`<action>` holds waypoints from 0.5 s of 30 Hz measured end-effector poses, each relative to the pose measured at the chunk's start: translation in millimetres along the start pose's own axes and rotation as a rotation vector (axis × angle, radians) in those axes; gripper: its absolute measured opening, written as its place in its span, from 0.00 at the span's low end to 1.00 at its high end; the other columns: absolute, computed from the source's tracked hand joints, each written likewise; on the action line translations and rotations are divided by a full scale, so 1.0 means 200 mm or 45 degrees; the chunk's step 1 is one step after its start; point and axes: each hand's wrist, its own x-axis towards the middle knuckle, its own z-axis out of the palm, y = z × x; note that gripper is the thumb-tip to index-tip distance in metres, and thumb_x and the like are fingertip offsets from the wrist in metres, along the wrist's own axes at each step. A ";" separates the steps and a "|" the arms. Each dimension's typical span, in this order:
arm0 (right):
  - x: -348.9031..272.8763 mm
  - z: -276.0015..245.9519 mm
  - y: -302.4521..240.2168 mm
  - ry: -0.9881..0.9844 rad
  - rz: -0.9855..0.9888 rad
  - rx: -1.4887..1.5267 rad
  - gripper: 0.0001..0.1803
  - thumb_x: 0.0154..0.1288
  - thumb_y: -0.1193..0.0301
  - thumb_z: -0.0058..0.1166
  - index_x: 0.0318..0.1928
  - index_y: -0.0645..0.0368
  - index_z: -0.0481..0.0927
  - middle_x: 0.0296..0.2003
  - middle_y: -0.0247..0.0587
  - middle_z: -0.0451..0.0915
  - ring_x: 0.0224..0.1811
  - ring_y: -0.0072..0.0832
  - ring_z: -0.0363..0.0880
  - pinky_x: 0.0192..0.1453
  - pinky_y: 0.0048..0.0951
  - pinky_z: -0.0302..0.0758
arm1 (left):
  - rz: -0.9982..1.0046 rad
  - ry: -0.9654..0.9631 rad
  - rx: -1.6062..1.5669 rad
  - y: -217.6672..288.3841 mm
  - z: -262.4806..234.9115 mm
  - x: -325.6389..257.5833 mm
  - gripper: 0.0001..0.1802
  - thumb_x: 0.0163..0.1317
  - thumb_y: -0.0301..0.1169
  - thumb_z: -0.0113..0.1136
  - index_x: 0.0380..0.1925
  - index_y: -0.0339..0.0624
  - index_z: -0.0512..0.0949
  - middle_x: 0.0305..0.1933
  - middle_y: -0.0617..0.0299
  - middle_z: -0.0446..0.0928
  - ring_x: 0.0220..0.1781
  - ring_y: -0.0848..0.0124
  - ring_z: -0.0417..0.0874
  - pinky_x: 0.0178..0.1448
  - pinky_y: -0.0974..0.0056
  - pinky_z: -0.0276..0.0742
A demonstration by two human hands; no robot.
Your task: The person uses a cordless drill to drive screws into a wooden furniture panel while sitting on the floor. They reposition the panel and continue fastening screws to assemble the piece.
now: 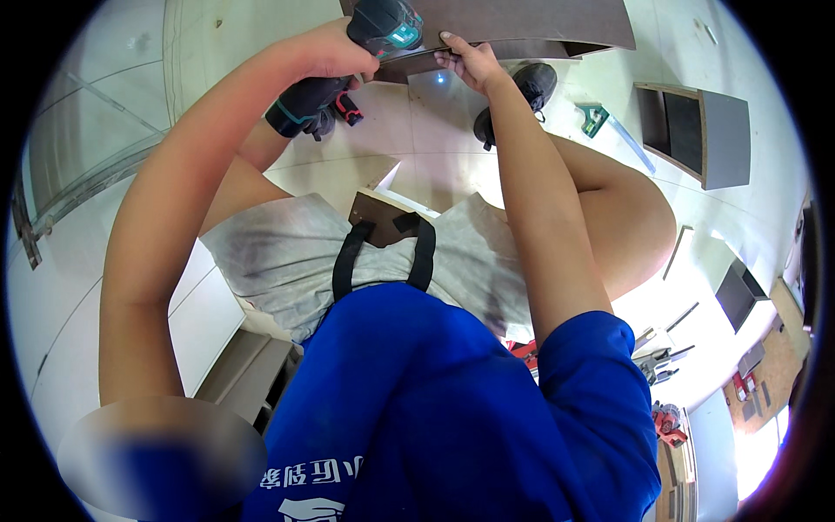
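Observation:
A black and teal cordless drill [385,26] is in my left hand [341,54], whose fingers wrap round its grip. The drill's body points right, toward the edge of a dark brown cabinet piece [539,19] at the top of the view. My right hand [470,63] pinches that edge just right of the drill's nose, with the thumb on top and the fingers below. Whether a screw is between those fingers is too small to tell. The drill's battery base [300,104] hangs low over the floor, near my shoe.
My dark shoe [535,85] stands under the cabinet piece. To the right lie a green-handled square [594,120] and an open dark box [683,129]. A small brown board [376,217] is between my thighs. A red power tool [669,424] sits at lower right.

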 end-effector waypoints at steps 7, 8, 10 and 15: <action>0.01 -0.02 0.01 -0.009 -0.010 0.004 0.16 0.66 0.73 0.63 0.50 0.69 0.77 0.44 0.48 0.82 0.39 0.35 0.84 0.42 0.34 0.85 | 0.045 -0.001 0.070 0.00 -0.01 0.01 0.11 0.51 0.28 0.62 0.36 0.39 0.80 0.32 0.60 0.83 0.31 0.72 0.82 0.39 0.63 0.80; 0.01 -0.03 0.00 -0.001 -0.007 0.005 0.16 0.66 0.73 0.63 0.50 0.69 0.77 0.44 0.48 0.82 0.39 0.35 0.84 0.42 0.34 0.85 | 0.018 -0.012 0.034 0.00 -0.01 0.02 0.11 0.51 0.28 0.62 0.36 0.39 0.80 0.31 0.60 0.83 0.31 0.72 0.82 0.38 0.63 0.80; 0.01 0.00 0.00 0.003 0.003 0.007 0.16 0.66 0.73 0.63 0.50 0.69 0.76 0.44 0.48 0.82 0.39 0.35 0.84 0.42 0.34 0.85 | -0.047 -0.027 -0.040 -0.01 -0.01 0.02 0.11 0.50 0.28 0.63 0.35 0.39 0.80 0.30 0.60 0.82 0.30 0.72 0.82 0.38 0.63 0.79; -0.02 0.00 0.00 -0.029 -0.015 0.003 0.19 0.65 0.71 0.65 0.50 0.70 0.75 0.42 0.47 0.80 0.41 0.36 0.83 0.44 0.33 0.84 | -0.067 -0.045 -0.081 0.00 0.00 0.01 0.12 0.50 0.29 0.63 0.35 0.38 0.81 0.30 0.60 0.82 0.29 0.71 0.82 0.38 0.63 0.79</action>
